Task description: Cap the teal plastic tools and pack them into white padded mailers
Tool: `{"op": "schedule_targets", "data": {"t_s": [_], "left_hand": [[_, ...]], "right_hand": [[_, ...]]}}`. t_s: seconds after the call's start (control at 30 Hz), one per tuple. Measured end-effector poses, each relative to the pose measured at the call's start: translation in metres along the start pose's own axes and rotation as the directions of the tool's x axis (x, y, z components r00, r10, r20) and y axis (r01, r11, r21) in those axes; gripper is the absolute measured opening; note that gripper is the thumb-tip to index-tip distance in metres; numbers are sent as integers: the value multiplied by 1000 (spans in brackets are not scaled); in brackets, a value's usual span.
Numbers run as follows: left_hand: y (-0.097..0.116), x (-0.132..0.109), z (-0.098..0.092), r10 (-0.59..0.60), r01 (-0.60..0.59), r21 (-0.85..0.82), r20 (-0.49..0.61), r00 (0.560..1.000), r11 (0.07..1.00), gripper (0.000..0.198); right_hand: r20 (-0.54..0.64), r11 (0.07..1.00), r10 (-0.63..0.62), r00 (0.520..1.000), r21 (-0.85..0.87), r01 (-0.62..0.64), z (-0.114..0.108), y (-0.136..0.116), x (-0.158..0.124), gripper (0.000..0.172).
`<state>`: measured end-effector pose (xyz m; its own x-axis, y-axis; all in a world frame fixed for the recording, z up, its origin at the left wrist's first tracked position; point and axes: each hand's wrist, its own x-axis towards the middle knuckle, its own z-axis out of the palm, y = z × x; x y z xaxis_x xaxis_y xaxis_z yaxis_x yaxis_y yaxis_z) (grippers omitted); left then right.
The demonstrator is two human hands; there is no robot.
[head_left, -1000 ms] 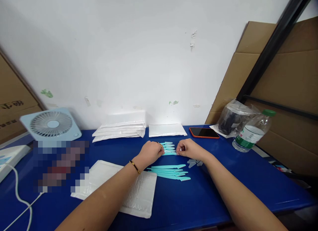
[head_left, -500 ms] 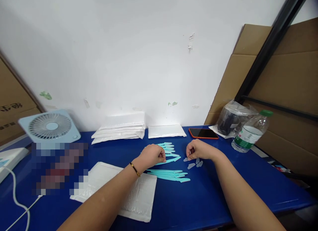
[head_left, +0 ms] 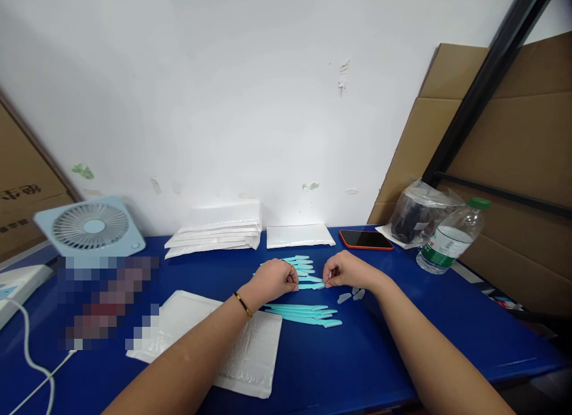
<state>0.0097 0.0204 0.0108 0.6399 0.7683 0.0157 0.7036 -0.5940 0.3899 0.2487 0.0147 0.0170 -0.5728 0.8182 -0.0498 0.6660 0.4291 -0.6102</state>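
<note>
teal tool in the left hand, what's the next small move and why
Perhaps a slight push of the right hand toward the left hand: the left hand holds the teal tool, and the right fingertips seem to pinch a translucent piece at its tip, like the loose ones nearby.

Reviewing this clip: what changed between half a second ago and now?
The right hand moved left from the loose clear caps to the tip of the teal tool held by the left hand. The cap it was fingering is gone from that spot, apparently carried along. The left hand, fan and bottle stayed put.
</note>
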Motion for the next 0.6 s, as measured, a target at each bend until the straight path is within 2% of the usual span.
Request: {"op": "schedule_targets", "data": {"t_s": [0.17, 0.23, 0.3, 0.37, 0.47, 0.53, 0.6], "left_hand": [[-4, 3, 2, 23, -18, 72, -72, 997, 997, 10], [-3, 2, -1, 3, 7, 84, -111, 994, 996, 13], [1, 0, -7, 5, -1, 39, -108, 994, 999, 19], [7, -5, -13, 48, -48, -69, -11, 999, 996, 26], [12, -9, -17, 111, -76, -186, 187, 976, 980, 29], [12, -10, -15, 100, -57, -186, 233, 967, 981, 23], [9, -8, -13, 66, -26, -180, 220, 973, 983, 18]], "right_hand": [[-108, 999, -5, 994, -33, 2, 9, -5, 9, 12], [-153, 999, -8, 988, -35, 3, 2, -5, 4, 15], [-127, 999, -21, 992, -34, 17, -10, -4, -7, 19], [-24, 999, -12, 1000, -45, 11, -22, -2, -19, 20], [115, 994, 81, 990, -83, -72, -29, 4, -29, 23], [162, 988, 136, 977, -97, -121, -25, 9, -28, 23], [172, 987, 147, 974, -94, -132, -19, 11, -23, 21]]}}
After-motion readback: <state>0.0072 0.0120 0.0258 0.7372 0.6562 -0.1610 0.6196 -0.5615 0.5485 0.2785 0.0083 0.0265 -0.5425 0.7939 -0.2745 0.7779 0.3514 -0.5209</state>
